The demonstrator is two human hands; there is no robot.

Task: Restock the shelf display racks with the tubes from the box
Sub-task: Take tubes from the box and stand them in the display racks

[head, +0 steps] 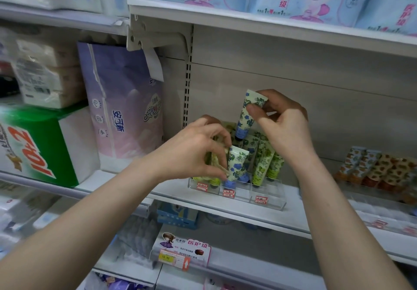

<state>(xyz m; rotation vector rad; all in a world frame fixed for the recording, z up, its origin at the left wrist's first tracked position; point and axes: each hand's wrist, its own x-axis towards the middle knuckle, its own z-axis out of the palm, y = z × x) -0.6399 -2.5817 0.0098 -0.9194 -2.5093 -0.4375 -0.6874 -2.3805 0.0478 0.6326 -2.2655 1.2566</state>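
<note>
Right hand (284,120) pinches the crimped top end of a blue-flower tube (247,113) between thumb and fingertips. Tube hangs below the grip, long axis near vertical with a slight lean, dark cap down, directly over the back of the clear display rack (266,201). Left hand (194,152) is closed on a second blue-flower tube (237,163) standing cap-down in the rack's middle lane, with a yellow-green tube apparently held beside it. Judgement: the right hand is nearer the rear slots; the raised tube needs a short straight descent, cap first. Source box not in view.
</note>
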